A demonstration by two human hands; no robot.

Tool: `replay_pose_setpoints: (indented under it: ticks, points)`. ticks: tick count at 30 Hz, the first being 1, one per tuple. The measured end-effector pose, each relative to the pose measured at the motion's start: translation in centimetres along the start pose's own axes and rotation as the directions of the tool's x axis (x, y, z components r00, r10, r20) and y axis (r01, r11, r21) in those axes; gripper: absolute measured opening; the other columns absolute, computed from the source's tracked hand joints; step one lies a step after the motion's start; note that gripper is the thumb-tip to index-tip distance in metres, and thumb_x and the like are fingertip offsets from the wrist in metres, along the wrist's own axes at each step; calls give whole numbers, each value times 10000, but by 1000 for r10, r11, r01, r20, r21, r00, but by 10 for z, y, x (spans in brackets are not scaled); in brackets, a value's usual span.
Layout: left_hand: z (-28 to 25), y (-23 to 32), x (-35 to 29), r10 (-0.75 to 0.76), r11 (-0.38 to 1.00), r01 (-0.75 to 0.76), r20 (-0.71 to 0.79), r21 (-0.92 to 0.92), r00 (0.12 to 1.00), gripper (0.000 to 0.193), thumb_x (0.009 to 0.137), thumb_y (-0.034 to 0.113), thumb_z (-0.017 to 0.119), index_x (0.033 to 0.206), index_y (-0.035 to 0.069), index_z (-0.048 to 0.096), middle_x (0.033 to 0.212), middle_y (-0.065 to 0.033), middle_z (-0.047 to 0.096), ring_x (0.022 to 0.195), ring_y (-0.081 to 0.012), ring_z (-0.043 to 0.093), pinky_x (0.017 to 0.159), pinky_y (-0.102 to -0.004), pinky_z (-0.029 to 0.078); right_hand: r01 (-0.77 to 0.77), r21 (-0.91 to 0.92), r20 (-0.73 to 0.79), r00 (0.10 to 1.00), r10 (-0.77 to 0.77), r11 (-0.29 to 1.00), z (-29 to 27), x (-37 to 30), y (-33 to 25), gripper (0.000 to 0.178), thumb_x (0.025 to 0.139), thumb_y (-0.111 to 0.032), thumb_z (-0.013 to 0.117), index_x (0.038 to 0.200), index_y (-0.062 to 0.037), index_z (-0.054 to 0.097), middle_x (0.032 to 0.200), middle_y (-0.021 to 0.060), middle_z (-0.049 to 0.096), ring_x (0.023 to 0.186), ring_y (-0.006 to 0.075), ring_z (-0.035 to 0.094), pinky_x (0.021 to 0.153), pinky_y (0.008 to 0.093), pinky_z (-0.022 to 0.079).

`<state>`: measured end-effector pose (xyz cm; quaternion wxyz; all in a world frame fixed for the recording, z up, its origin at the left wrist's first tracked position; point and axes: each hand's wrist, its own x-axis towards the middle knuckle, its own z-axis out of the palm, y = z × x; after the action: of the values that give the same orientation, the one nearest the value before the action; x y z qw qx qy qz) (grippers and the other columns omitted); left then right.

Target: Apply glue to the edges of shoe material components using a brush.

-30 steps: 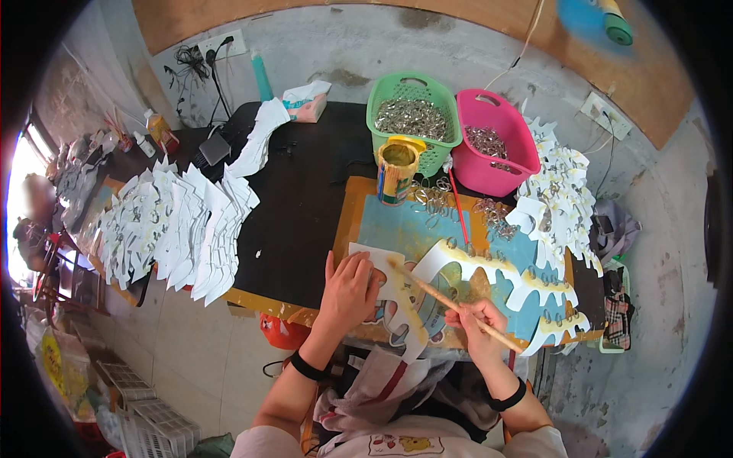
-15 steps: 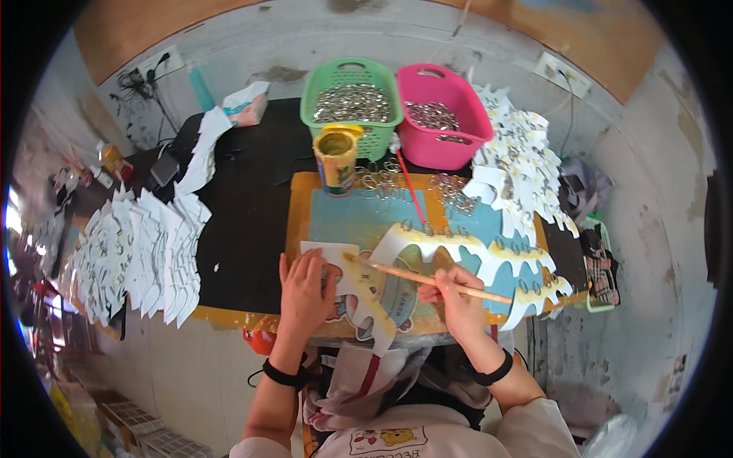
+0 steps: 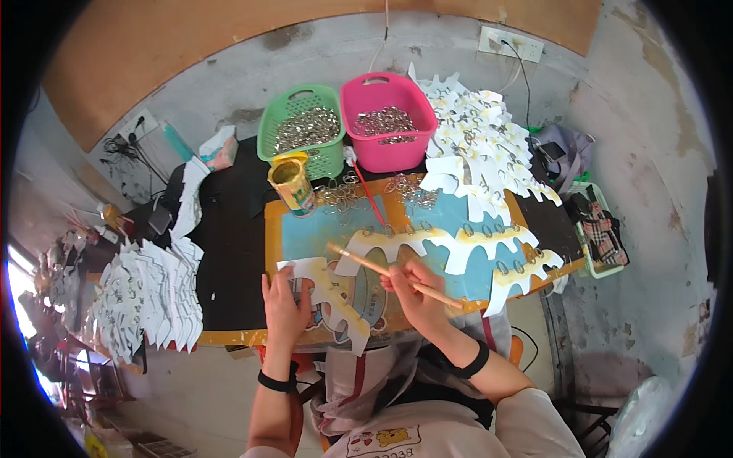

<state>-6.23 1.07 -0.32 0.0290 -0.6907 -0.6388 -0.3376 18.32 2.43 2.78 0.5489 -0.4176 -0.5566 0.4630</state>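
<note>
My right hand pinches a long wooden stick, its stained tip raised over the mat and pointing to the far left. In front of me lies a white cut-out piece with a scalloped edge and a wet yellowish band along it. The fingers of my left hand rest on that piece's left end, stretched out. Similar white pieces with yellow bands and metal rings, such as a near one and a longer one, lie to the right.
At the back stand a green basket and a pink basket of metal rings. An open yellow tub, loose rings and a red stick lie before them. White pieces are piled at the left and far right.
The stick's tip has lifted off the white piece and moved left and away from me, with my right hand shifting left. My view has turned slightly right; my left hand stays on the piece.
</note>
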Motion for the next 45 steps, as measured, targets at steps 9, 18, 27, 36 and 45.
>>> replay_pose_setpoints:
  ticks: [9,18,27,36,45]
  points:
    - [-11,-4,1,18,999,-13,127,-43,992,297,900,102,509,1176,-5,483,1076,-200,613,1031,-378,584,1064,-561,286,325,-247,157,943,-293,913,-15,-23,-25,199,946,-137,568,1114,-31,562,905,91,649,772,147,620,699,308,504]
    - [-20,-19,21,9,999,-6,68,-38,998,258,853,108,563,1101,43,544,1015,-189,620,984,-386,583,975,-558,386,372,36,-28,928,-371,928,27,126,-119,198,883,-178,674,805,-6,616,600,11,587,542,43,544,487,212,439]
    - [2,-25,13,9,992,-8,12,-125,1000,269,875,121,539,1127,30,515,1026,-176,608,1014,-356,570,1013,-541,352,555,-553,315,830,-461,621,128,211,-65,302,861,-263,651,732,10,639,545,141,574,517,304,609,471,383,434]
    - [3,-29,14,-35,995,39,38,-91,999,279,861,115,545,1123,22,521,1023,-171,604,1044,-339,559,1055,-522,313,365,-176,-10,928,-373,914,97,199,-101,251,880,-176,643,708,-2,588,515,42,563,420,110,531,417,261,431]
    - [2,-29,15,-47,995,51,46,-88,998,289,850,101,552,1125,22,510,1040,-164,603,1050,-337,556,1053,-530,313,44,25,113,993,-47,999,12,147,-76,224,927,-146,587,760,3,576,574,46,566,424,75,494,376,205,408]
